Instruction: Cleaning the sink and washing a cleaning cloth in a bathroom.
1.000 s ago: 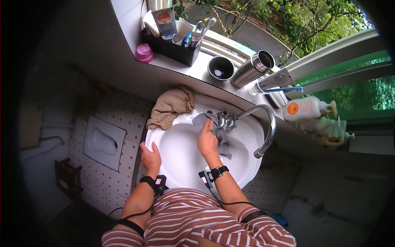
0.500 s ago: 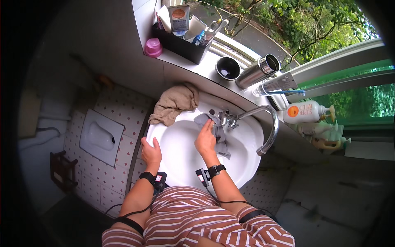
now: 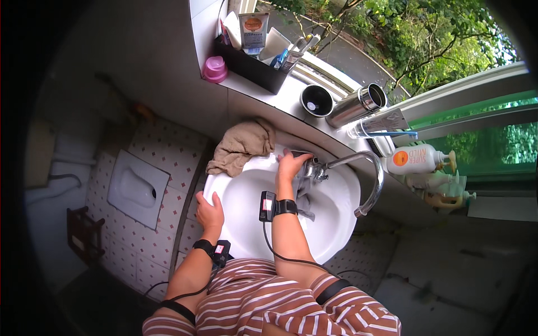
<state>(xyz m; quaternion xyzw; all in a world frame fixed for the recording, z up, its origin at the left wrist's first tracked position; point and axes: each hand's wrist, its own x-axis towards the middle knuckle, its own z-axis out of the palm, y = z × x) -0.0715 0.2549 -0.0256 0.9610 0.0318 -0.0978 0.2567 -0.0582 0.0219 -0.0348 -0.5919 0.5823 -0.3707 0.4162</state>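
The left hand (image 3: 210, 214) lies along the left rim of the white basin (image 3: 246, 199), its thumb spread apart from the fingers; the grip is open, and the hand appears to serve as a brace. The right hand (image 3: 291, 166) reaches over the back ledge beside the metal faucet (image 3: 374, 175), on the upper part of a grey cloth (image 3: 305, 200). Whether its fingers pinch the cloth or merely press it cannot be told, since the hand hides the contact; the placement suggests pressure against the ledge. The cloth lies crumpled, partly beside the faucet base and partly draped into the bowl. The long axis of its visible part runs from the ledge down toward the person, the loose lower end pointing into the bowl, slightly rightward. A brown towel (image 3: 242, 147) rests in a heap on the back left rim, presumably set there to lie outside the bowl. The faucet's spout arches to the right, leaving the left side of the bowl accessible.
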